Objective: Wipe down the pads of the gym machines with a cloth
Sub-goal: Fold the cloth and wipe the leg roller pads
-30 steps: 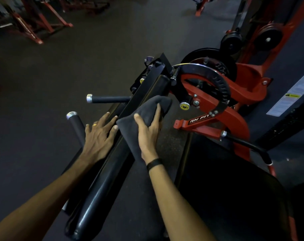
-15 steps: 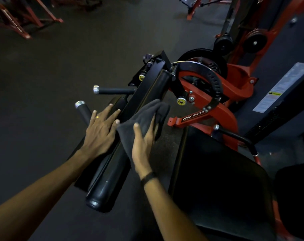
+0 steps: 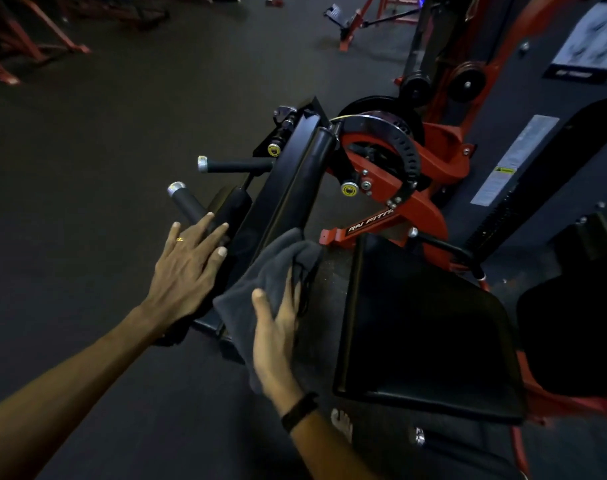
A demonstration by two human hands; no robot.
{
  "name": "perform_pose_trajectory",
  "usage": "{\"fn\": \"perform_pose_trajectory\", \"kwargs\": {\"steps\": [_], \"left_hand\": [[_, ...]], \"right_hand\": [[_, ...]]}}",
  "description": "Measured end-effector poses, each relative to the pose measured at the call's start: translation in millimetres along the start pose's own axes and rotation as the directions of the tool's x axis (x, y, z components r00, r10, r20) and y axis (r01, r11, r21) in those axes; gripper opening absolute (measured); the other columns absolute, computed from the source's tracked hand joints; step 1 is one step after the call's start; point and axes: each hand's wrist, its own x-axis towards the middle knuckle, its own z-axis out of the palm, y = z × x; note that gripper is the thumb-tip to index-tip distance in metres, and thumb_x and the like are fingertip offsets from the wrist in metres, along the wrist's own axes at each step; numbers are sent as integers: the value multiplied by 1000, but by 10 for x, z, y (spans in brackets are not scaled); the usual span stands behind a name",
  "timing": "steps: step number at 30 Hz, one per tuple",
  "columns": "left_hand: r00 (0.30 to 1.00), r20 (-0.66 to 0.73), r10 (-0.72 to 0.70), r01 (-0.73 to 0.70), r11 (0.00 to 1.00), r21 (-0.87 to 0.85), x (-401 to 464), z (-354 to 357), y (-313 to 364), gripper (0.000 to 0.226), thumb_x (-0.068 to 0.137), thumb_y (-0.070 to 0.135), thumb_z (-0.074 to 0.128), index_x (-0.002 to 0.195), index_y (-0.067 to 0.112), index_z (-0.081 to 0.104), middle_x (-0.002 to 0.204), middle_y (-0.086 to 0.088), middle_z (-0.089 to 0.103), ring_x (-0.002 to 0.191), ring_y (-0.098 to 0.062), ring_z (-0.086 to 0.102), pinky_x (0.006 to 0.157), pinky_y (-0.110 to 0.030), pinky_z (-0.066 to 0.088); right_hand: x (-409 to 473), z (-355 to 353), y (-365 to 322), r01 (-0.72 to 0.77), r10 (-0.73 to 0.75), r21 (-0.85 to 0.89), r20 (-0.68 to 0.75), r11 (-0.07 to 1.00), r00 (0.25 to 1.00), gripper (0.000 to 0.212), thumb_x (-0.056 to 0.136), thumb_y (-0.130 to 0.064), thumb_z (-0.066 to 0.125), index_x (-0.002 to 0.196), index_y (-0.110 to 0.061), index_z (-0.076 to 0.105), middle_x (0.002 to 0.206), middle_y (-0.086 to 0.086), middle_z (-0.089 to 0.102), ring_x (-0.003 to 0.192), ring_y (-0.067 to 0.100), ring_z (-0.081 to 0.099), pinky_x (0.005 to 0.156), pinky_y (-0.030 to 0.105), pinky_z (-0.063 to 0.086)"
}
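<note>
Right hand (image 3: 278,337) flat on grey cloth (image 3: 260,289), fingers straight, pressing it to the near end of the long black pad (image 3: 288,188). Left hand (image 3: 187,268) left of cloth, fingers spread, resting on pad's side.

The room is dim. The dark grey rubber floor (image 3: 122,140) spreads wide. Red metal frames (image 3: 25,39) stand at its far left corner, and a dark wall panel with a white sticker (image 3: 513,157) stands at the right edge.
</note>
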Motion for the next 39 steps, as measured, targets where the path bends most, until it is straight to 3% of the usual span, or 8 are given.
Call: {"fn": "perform_pose_trajectory", "kwargs": {"steps": [6,11,16,19,22,29,34,39], "left_hand": [[1000,1,30,-30,999,-26,-234,-70,92,58,103,46,24,149,18,46,161,-8,34,144,-25,38,125,-39,0],[999,-22,38,-39,998,-57,-429,-198,80,60,103,47,21,150,19,46,160,-8,36,142,-25,41,126,-44,5],[1000,-17,4,-6,996,-87,-504,-213,27,64,102,51,18,150,20,45,161,-6,33,144,-24,38,126,-44,3],[998,-68,-16,8,993,-117,-504,-273,5,64,102,52,18,151,20,45,161,-6,35,144,-22,37,125,-44,3],[996,-68,-61,51,988,-145,-528,-289,-58,65,102,53,15,152,23,42,161,-6,35,146,-21,34,125,-46,5],[985,-88,-151,129,968,-215,-628,-317,-99,66,100,54,17,152,22,41,159,-6,37,147,-20,32,124,-49,9],[967,-97,-235,203,944,-261,-723,-322,-155,71,96,60,13,152,26,42,159,-3,38,147,-19,34,123,-51,14],[960,-39,-277,259,931,-256,-888,-247,-226,76,92,63,11,153,27,39,161,-2,35,148,-19,31,121,-52,15]], "right_hand": [[723,-30,-211,-200,210,174,-40,964,977,64,100,-29,59,157,-22,31,157,1,40,143,16,38,119,35,31],[-186,-10,-134,-29,22,-133,-57,991,998,74,90,-62,45,156,-33,30,158,-13,36,145,6,32,119,31,27],[476,74,-461,-232,211,-200,-122,952,970,49,105,-28,45,153,-17,37,139,16,51,135,36,47,101,31,38],[50,131,-517,-46,62,-570,9,820,998,54,108,-29,37,160,-27,20,166,16,15,151,34,20,121,41,23],[-312,139,-510,84,44,-785,141,614,989,57,109,-34,33,160,-33,10,168,10,-13,154,36,-7,122,56,15],[302,446,-787,106,138,-955,149,276,979,72,98,-35,50,159,-18,15,163,28,-13,146,58,-5,105,79,21],[-192,269,-632,262,81,-938,287,229,955,70,100,-43,43,160,-22,12,164,20,-19,147,53,-14,108,76,21],[171,402,-766,150,140,-947,196,284,971,66,98,-34,50,157,-24,24,166,18,-13,147,54,-6,104,74,29]]}}
